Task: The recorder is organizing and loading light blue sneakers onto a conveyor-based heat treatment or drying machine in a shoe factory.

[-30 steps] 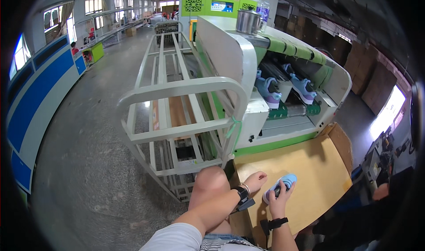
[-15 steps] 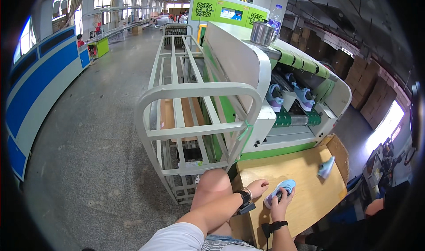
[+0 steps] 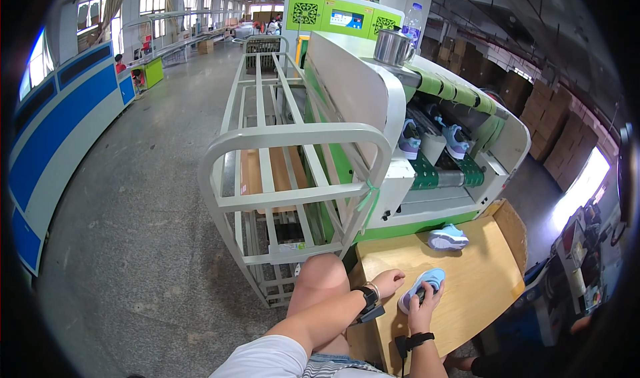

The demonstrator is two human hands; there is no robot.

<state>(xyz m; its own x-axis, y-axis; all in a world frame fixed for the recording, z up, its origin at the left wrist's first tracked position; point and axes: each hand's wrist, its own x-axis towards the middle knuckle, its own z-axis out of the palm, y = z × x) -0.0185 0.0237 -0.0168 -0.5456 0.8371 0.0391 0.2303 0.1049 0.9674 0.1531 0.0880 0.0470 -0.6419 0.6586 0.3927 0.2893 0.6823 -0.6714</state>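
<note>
My right hand (image 3: 425,309) grips a light blue and lilac sneaker (image 3: 432,278) on the wooden table (image 3: 473,291), with fingers at its dark opening. Just left of that shoe, my left hand (image 3: 388,283) rests by the table's left side, fingers curled in and nothing visible in them. A second light blue sneaker (image 3: 448,238) with a pale sole lies by itself at the far edge of the table.
Beyond the table stands a white and green conveyor machine (image 3: 433,208) with several sneakers (image 3: 456,143) in its mouth. A metal cup (image 3: 393,47) and a bottle (image 3: 413,21) stand on top. Left is a grey metal rack (image 3: 293,133). Another person's leg (image 3: 460,363) shows at lower right.
The loose sneaker has shifted from the table's right side to its far edge, left of where it was, and now lies differently. My hands and the held sneaker have hardly moved.
</note>
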